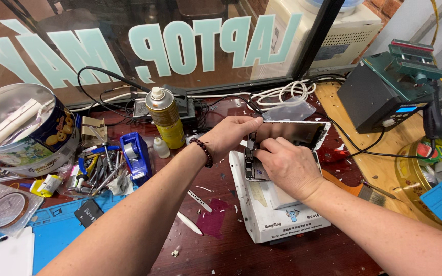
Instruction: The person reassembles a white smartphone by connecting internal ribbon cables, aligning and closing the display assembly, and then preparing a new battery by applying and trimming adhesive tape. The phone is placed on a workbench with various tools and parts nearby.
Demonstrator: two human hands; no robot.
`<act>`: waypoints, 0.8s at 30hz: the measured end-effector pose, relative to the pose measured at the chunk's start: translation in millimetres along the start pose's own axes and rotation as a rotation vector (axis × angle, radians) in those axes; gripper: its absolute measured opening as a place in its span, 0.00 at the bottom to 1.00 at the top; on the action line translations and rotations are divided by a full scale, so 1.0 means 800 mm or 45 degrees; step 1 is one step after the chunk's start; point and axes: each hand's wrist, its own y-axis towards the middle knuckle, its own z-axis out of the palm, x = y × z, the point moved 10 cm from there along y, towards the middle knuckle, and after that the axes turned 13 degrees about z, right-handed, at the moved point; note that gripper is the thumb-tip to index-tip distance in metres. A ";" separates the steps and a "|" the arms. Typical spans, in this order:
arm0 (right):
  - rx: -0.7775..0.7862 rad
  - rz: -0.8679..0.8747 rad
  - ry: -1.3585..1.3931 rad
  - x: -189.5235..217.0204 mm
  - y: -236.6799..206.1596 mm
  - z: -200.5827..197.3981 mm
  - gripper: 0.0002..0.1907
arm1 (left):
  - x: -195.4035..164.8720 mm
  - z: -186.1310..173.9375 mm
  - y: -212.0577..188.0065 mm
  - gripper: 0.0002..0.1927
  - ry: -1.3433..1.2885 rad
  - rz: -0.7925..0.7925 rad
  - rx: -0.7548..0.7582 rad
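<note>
An opened smartphone lies on a white box-shaped heating pad in the middle of the bench. Its screen panel is lifted up on edge, its glass facing me and away from the phone body. My left hand, a dark bead bracelet on the wrist, pinches the panel's left end with thumb and fingers. My right hand rests over the phone body, fingertips pressed at the joint between body and panel. What the fingertips touch is hidden.
A yellow spray can, small white bottle, blue tape dispenser and a pile of tools sit left. A round tin stands far left. Blue mat lies front left. A dark rework station and brush are right.
</note>
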 end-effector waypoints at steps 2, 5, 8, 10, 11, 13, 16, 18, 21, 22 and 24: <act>-0.011 0.007 -0.017 0.002 0.001 -0.001 0.04 | -0.001 0.001 0.000 0.22 0.006 0.004 0.008; 0.068 0.053 -0.077 0.001 0.002 0.007 0.03 | -0.005 0.000 -0.001 0.22 0.013 0.007 -0.012; 0.091 0.066 -0.089 0.002 0.000 0.008 0.02 | -0.010 0.002 -0.002 0.21 -0.022 -0.004 -0.015; 0.103 0.062 -0.080 0.002 -0.002 0.008 0.04 | -0.010 0.003 -0.002 0.21 -0.040 -0.018 -0.016; 0.109 0.062 -0.076 0.002 -0.003 0.008 0.05 | -0.010 0.003 -0.002 0.21 -0.041 -0.025 -0.017; 0.081 0.051 -0.062 0.003 -0.005 0.005 0.07 | -0.009 0.005 0.000 0.21 -0.053 -0.033 -0.017; 0.069 0.041 -0.041 0.003 -0.007 0.003 0.09 | -0.007 0.006 0.003 0.20 -0.087 -0.041 -0.028; 0.066 0.044 -0.031 0.002 -0.006 0.003 0.09 | -0.004 0.006 0.006 0.19 -0.122 -0.048 -0.032; 0.063 0.045 -0.010 -0.001 -0.007 0.003 0.10 | -0.003 0.005 0.009 0.19 -0.111 -0.042 -0.053; 0.066 0.049 -0.007 -0.002 -0.007 0.004 0.10 | -0.003 0.005 0.009 0.19 -0.109 -0.040 -0.049; 0.050 0.050 -0.002 -0.005 -0.011 0.003 0.10 | -0.001 0.006 0.008 0.19 -0.109 -0.045 -0.038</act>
